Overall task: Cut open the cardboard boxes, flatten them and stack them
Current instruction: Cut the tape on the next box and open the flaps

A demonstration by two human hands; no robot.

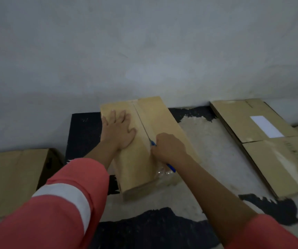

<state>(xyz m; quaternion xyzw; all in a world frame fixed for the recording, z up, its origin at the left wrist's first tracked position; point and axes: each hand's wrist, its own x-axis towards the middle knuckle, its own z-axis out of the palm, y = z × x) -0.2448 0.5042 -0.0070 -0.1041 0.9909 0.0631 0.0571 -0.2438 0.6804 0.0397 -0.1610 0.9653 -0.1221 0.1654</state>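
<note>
The cardboard box lies on the floor near the wall. The left hand rests flat on its top, fingers spread, just left of the centre seam. The right hand has its fingers curled round a blue-handled cutter set on the seam. Flattened boxes, one bearing a white label, lie to the right, apart. Another box stands at the left.
</note>
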